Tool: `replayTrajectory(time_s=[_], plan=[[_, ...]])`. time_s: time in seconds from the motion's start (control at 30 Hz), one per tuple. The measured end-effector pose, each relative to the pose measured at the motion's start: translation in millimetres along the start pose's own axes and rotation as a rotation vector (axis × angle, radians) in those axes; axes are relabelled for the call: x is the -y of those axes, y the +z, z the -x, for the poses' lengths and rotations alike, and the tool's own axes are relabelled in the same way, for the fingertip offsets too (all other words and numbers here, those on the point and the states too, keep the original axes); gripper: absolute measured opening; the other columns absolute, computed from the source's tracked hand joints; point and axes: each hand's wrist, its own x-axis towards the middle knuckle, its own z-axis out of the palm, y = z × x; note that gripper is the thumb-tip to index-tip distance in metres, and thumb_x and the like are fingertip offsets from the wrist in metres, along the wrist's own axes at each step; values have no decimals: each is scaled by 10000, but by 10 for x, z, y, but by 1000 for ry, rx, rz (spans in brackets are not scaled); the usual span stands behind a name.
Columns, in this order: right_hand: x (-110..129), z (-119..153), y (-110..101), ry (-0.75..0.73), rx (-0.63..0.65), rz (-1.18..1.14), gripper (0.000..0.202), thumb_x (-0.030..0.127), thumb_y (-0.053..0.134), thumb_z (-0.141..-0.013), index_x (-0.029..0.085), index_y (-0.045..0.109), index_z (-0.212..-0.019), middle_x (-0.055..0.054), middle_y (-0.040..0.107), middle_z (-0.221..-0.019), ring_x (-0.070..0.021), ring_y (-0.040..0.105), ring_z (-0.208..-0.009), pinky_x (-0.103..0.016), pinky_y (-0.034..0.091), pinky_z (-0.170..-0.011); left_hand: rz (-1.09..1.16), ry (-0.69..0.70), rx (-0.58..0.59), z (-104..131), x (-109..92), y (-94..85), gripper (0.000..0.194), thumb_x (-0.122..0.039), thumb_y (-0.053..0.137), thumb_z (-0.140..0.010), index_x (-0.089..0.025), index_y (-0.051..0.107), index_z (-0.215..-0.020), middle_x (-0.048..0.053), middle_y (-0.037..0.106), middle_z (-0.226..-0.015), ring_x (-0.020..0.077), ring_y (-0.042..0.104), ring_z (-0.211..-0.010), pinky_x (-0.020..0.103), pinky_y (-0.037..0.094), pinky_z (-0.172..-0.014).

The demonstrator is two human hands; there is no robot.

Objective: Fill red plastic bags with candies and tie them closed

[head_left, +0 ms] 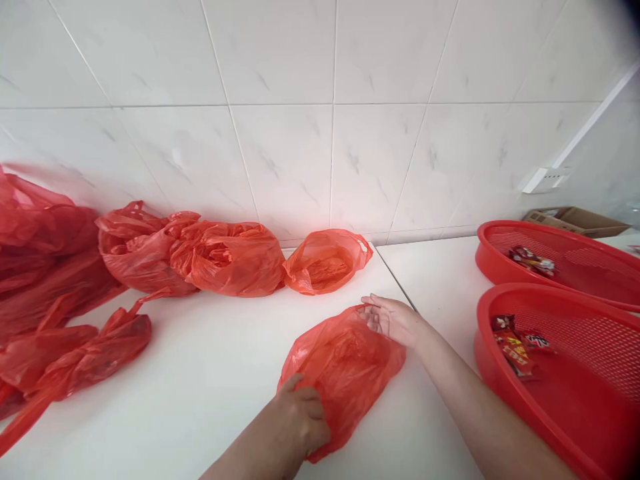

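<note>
A thin, see-through red plastic bag (350, 363) lies spread on the white table in front of me, its mouth loosely opened. My left hand (303, 423) is closed on the near-left edge of the bag, fingers curled over the film. At the bag's far-right rim is my right hand (393, 321), palm turned inward and fingers loosely stretched and apart, touching the plastic. Just behind stands another red plastic bag (325, 263) with its mouth open and a handle loop at its right.
Filled red bags (230, 260) line the wall at the left, with a knotted bag (107, 350) in front. To the right are a near red basket (575, 293) and a far red basket (493, 263), each holding small wrapped snacks (515, 350). A cardboard box (580, 220) sits behind them.
</note>
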Motion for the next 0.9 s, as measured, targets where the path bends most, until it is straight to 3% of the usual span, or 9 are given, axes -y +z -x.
replayTrajectory(time_s=[0.07,0.2,0.27,0.37,0.47,0.57,0.7,0.8,0.9], plan=[[-31,-4,-58,-8,-48,54,274,369,521,-883,143,567,-1030,-127,689,-923,-174,660,-779,-294,535,-678,-42,-70,-129,40,55,56,204,-36,530,-764,-208,582,-669,22,665,-1012,218,565,-1052,482,333,-1056],[-24,298,6,-132,-212,233,226,398,527,-875,201,586,-968,-39,671,-847,-142,601,-653,-267,490,-607,44,-335,-367,71,186,156,326,-66,541,-748,-256,632,-997,71,342,-1493,350,288,-1376,526,410,-1018],[-37,455,101,-285,-228,460,197,384,522,-877,222,618,-935,-21,668,-874,-151,606,-726,-277,493,-683,204,-501,-407,46,235,176,401,-162,569,-772,-284,584,-1154,80,303,-1510,323,405,-1315,451,500,-939],[-120,568,246,-461,-50,921,233,290,545,-858,233,664,-1049,-45,663,-1097,-202,600,-1015,-341,466,-905,424,-664,-410,-29,296,181,416,-281,550,-804,-280,550,-1220,76,411,-1436,246,582,-1139,385,523,-908],[-213,630,322,-429,112,1175,385,179,588,-802,203,639,-1183,-78,562,-1325,-240,487,-1238,-379,371,-1056,571,-729,-452,-125,352,199,415,-315,512,-815,-249,547,-1224,56,563,-1288,227,602,-1110,371,486,-962],[-177,853,292,-438,76,1229,440,181,558,-836,213,577,-1274,-72,428,-1458,-222,389,-1331,-369,314,-1108,654,-804,-503,-203,382,246,484,-364,517,-810,-264,511,-1283,39,606,-1251,244,602,-1116,376,487,-958],[108,1364,-41,-481,-137,1205,381,287,492,-898,281,566,-1272,-26,448,-1439,-201,404,-1317,-373,335,-1098,661,-817,-609,-209,379,321,513,-481,530,-793,-304,534,-1275,-1,589,-1296,261,559,-1184,368,493,-958],[331,1603,-575,-318,-467,1133,360,335,513,-871,278,587,-1219,-44,513,-1369,-236,470,-1256,-409,385,-1051,692,-771,-625,-158,388,370,551,-543,547,-773,-317,537,-1276,-11,557,-1340,265,540,-1210,355,507,-944],[485,1647,-1115,-122,-576,1103,454,338,626,-764,241,577,-1205,-90,559,-1293,-294,515,-1191,-439,422,-992,763,-746,-607,-111,429,421,567,-551,548,-780,-325,514,-1299,-20,527,-1377,254,519,-1237,340,497,-966]])
